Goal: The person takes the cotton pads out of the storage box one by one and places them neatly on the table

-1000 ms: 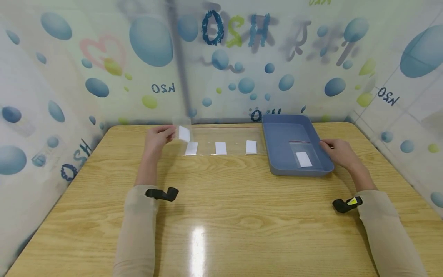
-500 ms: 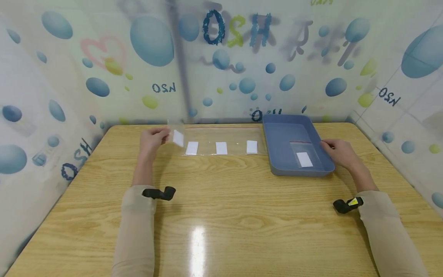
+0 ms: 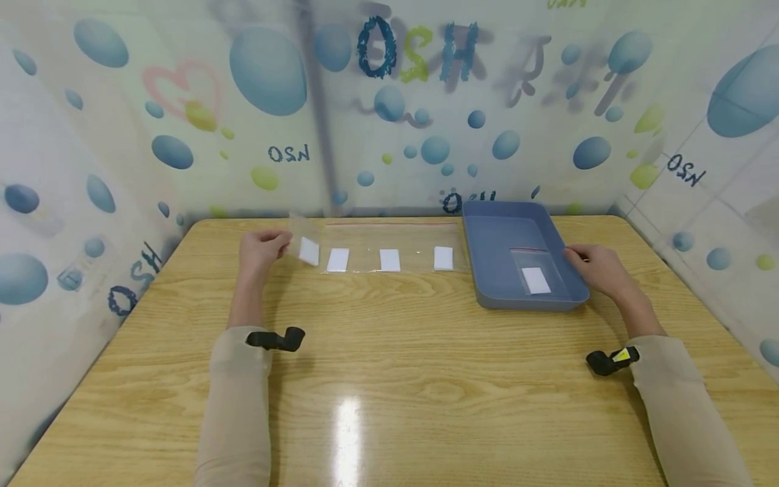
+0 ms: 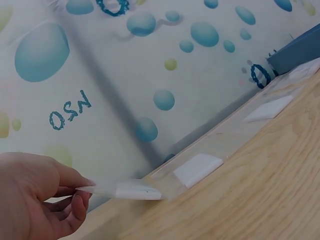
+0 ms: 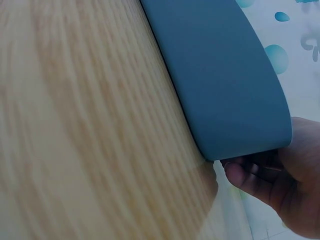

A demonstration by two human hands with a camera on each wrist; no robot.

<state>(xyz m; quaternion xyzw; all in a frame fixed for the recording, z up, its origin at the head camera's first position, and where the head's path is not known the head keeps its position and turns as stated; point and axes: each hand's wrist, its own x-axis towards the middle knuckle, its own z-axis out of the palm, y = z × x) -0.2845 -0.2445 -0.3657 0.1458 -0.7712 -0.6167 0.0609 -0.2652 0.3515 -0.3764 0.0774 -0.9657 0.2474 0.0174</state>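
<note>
My left hand (image 3: 258, 256) pinches the left edge of a clear zip bag (image 3: 309, 251) with a white card inside. In the left wrist view that bag (image 4: 137, 190) is tilted, held up at the finger side. To its right, clear zip bags with white cards (image 3: 389, 260) lie in a row along the back of the table. My right hand (image 3: 599, 272) grips the right wall of a blue-grey tray (image 3: 499, 237), thumb at the rim, fingers outside. Inside the tray lies another clear zip bag (image 3: 535, 279) with a white card and a red seal line.
The wood-grain table (image 3: 389, 365) reaches back to a wall (image 3: 389, 155) covered with printed blue drops and lettering. The tray's left side stands right beside the row of bags. Side walls close in at left and right.
My left hand has moved left and slightly down with the pinched bag, lowering it beside the row. My right hand and the tray have stayed in place.
</note>
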